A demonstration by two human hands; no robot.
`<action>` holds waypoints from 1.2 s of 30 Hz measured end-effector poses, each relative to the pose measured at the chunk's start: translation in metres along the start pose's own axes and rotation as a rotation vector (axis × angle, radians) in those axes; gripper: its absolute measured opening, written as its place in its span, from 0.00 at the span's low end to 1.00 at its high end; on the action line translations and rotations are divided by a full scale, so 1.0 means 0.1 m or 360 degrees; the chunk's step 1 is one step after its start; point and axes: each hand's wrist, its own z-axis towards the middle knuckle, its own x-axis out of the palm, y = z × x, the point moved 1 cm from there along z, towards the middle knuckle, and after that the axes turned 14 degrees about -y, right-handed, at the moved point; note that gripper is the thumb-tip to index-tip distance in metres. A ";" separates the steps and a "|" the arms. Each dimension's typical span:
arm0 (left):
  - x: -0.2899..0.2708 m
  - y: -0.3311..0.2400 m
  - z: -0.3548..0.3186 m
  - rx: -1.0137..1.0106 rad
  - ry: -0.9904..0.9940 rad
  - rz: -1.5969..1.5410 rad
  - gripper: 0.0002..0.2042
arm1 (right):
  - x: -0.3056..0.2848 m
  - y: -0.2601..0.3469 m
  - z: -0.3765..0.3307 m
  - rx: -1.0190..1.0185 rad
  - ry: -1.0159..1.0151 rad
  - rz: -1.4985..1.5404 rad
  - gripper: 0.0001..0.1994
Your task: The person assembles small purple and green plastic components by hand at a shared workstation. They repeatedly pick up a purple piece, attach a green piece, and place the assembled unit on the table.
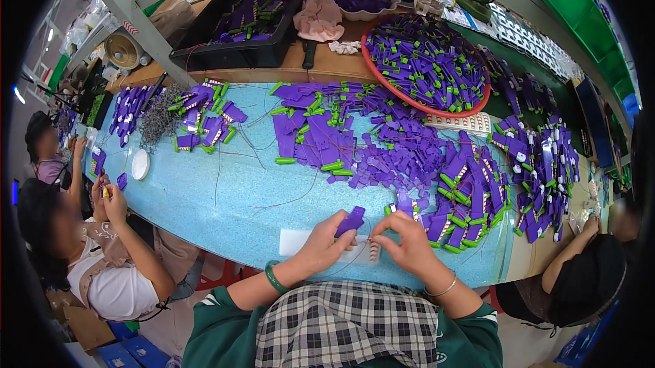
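From the head camera, we look down on two hands over a blue tabletop [184, 197], a purple piece [351, 221] and a red-and-white striped strip [374, 253] between them. The left hand [321, 242] has its thumb and fingers closed on the purple piece, whose long axis slants away and to the right. The right hand [408, 242] holds thumb and forefinger together in a tight pinch at the strip's far end; whether they grip the strip itself or something finer, we cannot tell. We find the strip by the right end of a white pad [293, 240], its long axis pointing toward the person, nearer to the right hand than the left. The purple piece sits left of that pinch, near but apart. To the right, we see a heap of purple-and-green parts [471, 204] crowding close; to the left, a broad stretch of tabletop offers more room.
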 end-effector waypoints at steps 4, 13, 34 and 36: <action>-0.04 -0.16 0.04 -0.0120 0.0192 -0.0381 0.05 | -0.13 0.09 0.12 0.0229 0.0100 0.0044 0.06; -0.03 -0.27 0.04 -0.0114 0.0090 -0.0412 0.06 | 0.08 0.16 0.14 0.0284 -0.0263 0.0488 0.08; 0.07 -0.25 0.01 -0.0406 0.0271 -0.1107 0.18 | 0.30 -0.05 0.03 0.0519 -0.0307 0.0746 0.05; 0.07 -0.26 0.01 -0.0410 0.0283 -0.1125 0.18 | 0.30 -0.04 0.03 0.0469 -0.0303 0.0704 0.06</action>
